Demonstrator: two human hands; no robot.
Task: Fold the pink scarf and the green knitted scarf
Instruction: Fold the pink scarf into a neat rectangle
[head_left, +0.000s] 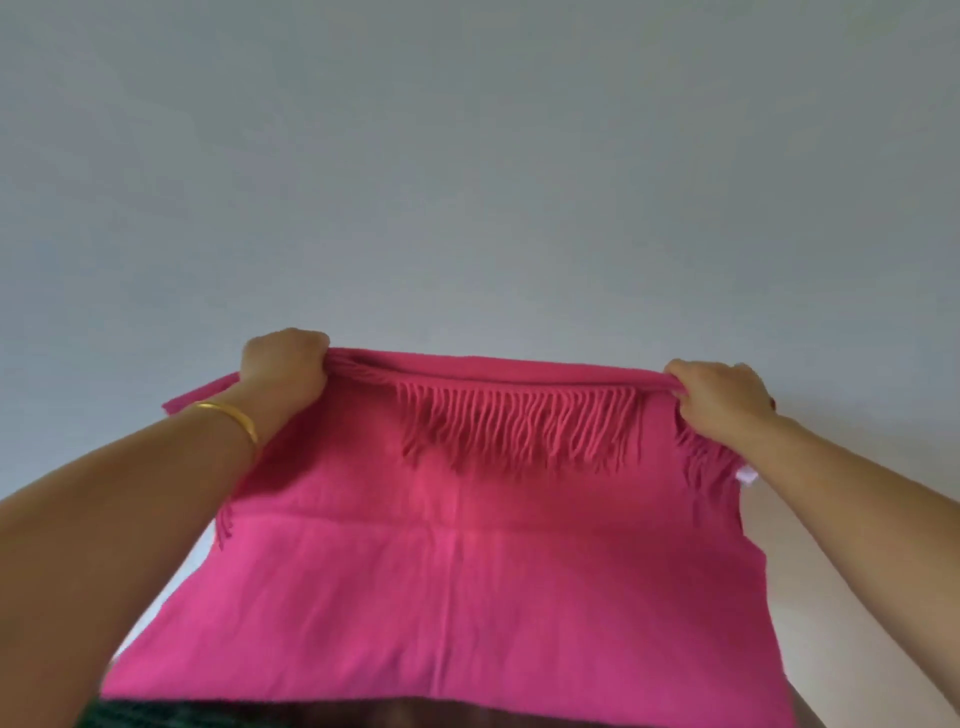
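Two bare hands hold the pink scarf (467, 571) up in front of a plain grey wall (467, 156), and the scarf is the landmark for everything here. At the scarf's upper left corner, the left hand (283, 371) is closed in a fist around the bunched edge; a gold bangle (234, 415) circles that wrist. At the upper right corner, the right hand (719, 392) pinches the edge between fingers and thumb. Both hands are well apart, so the top edge between them is stretched nearly level. A fringe (519, 431) of tassels hangs from that top edge, over the front of the cloth, which suggests the scarf is already doubled so an end meets the held edge. Below the hands the cloth hangs down towards the camera, with a faint vertical crease down its middle. Neither hand looks nearer to the cloth than the other; each holds one corner. Bringing the corners together would likely fold it along that crease. Under the scarf's bottom edge, at lower left, a dark green knitted patch (156, 714) peeks out, probably the green scarf, not yet handled.
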